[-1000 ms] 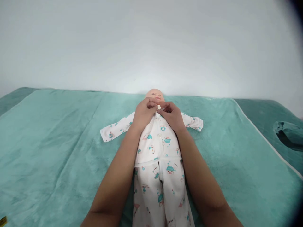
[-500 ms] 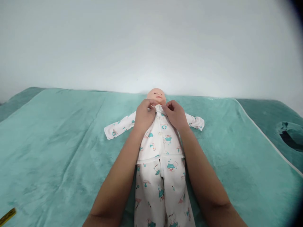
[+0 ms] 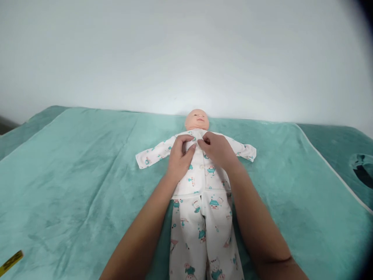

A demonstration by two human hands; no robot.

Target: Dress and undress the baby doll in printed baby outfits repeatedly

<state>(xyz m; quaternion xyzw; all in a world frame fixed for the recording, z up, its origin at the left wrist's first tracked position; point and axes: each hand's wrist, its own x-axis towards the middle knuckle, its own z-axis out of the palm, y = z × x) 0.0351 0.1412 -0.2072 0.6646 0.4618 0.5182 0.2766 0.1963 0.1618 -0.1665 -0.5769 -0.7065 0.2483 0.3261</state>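
Observation:
A baby doll [image 3: 197, 119] lies on its back on a teal blanket [image 3: 81, 171], dressed in a white printed top [image 3: 201, 171] and matching trousers [image 3: 204, 229]. Its sleeves spread out to both sides. My left hand [image 3: 180, 157] rests on the doll's chest, fingers curled and pinching the left edge of the top near the placket. My right hand [image 3: 217, 149] lies on the chest beside it, fingers pinched on the fabric at the upper placket. The two hands nearly touch just below the doll's chin.
A plain white wall stands behind the bed. The blanket's white-piped edge [image 3: 329, 167] runs down the right side over a darker teal cover with a dark opening [image 3: 364, 171]. A yellow strip [image 3: 11, 262] lies at the lower left corner.
Both hands have slid down from the doll's collar to its upper chest. The view has shifted a little, so the doll sits further right.

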